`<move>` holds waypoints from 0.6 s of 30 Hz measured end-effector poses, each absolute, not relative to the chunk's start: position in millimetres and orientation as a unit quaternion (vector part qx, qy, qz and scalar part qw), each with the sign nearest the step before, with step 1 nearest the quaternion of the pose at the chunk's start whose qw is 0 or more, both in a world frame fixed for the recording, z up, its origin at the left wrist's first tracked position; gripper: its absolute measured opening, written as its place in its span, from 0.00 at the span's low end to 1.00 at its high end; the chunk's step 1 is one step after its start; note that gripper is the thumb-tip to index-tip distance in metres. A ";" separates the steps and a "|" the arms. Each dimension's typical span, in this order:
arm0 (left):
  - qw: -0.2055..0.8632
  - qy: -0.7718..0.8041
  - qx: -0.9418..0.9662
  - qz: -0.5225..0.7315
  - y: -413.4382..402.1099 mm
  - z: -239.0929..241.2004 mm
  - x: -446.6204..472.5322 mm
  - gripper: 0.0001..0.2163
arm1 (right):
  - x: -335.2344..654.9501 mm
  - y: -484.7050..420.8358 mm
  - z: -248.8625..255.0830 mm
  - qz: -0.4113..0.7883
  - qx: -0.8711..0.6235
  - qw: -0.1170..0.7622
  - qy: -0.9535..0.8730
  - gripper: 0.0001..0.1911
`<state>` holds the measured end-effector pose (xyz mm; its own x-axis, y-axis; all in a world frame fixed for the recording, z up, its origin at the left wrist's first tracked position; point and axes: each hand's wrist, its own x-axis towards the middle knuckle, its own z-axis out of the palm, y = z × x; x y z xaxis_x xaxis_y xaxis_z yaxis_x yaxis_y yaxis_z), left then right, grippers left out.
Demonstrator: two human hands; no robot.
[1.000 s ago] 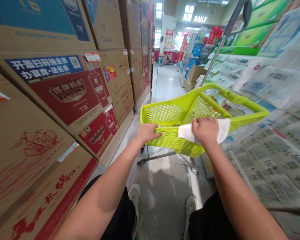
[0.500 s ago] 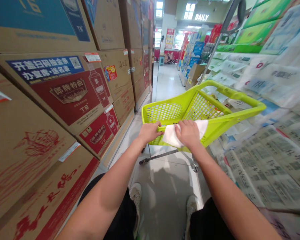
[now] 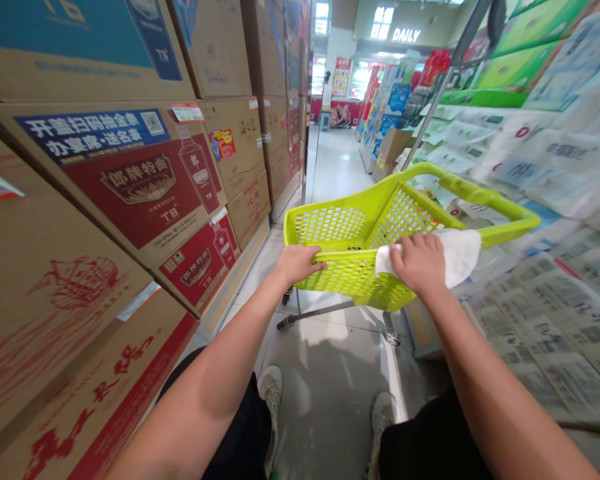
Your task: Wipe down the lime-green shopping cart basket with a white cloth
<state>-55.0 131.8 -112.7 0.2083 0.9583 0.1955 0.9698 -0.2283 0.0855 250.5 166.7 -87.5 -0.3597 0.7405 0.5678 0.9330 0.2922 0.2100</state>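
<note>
A lime-green shopping cart (image 3: 365, 283) with a perforated plastic basket stands sideways in front of me on a metal frame with casters. My left hand (image 3: 300, 263) is closed around the basket's near rim toward its left end. Farther right on the same rim, my right hand (image 3: 420, 262) presses a white cloth (image 3: 463, 257) over the edge, fingers on top and thumb on the near side. The cloth spreads out past both sides of that hand. The cart's raised handle end (image 3: 505, 207) lies to the right.
Stacked cardboard cartons (image 3: 145, 187) wall the left side. Packs of tissue paper (image 3: 545, 153) are piled along the right, near the cart. A grey metal pole with a loop (image 3: 443, 87) rises behind the cart. Tiled floor (image 3: 337, 153) runs down the aisle toward stocked displays (image 3: 390, 110).
My right hand has slid rightward along the rim with the white cloth, toward the handle end. The left hand keeps its hold in the same spot.
</note>
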 end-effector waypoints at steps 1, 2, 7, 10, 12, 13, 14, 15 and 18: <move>0.026 -0.620 -0.777 -0.105 130.6 -112.0 -52.3 0.20 | 234.4 158.1 -92.5 -0.234 -0.506 0.184 -0.809 0.24; 0.023 -0.619 -0.778 -0.107 129.3 -111.2 -49.9 0.20 | 217.4 148.9 -97.4 -0.206 -0.474 0.191 -0.835 0.25; 0.004 -0.618 -0.779 -0.108 125.1 -108.3 -45.8 0.15 | 153.8 114.6 -110.9 -0.110 -0.356 0.242 -0.896 0.29; -0.001 -0.623 -0.775 -0.104 125.9 -107.1 -52.1 0.16 | 157.6 118.9 -105.4 -0.109 -0.364 0.229 -0.896 0.26; -0.002 -0.628 -0.772 -0.099 127.3 -106.2 -58.9 0.18 | 180.7 132.0 -97.3 -0.132 -0.407 0.209 -0.880 0.23; -0.002 -0.630 -0.771 -0.097 128.0 -105.7 -62.6 0.19 | 197.7 140.5 -92.4 -0.151 -0.437 0.201 -0.864 0.22; -0.001 -0.632 -0.769 -0.096 128.6 -105.2 -66.0 0.20 | 217.2 149.6 -87.2 -0.174 -0.470 0.196 -0.843 0.22; 0.000 -0.634 -0.767 -0.095 129.2 -104.9 -69.0 0.20 | 238.2 158.7 -82.0 -0.199 -0.503 0.199 -0.817 0.22; 0.010 -0.639 -0.763 -0.097 129.8 -104.7 -73.3 0.20 | 295.1 180.7 -69.2 -0.275 -0.574 0.251 -0.729 0.21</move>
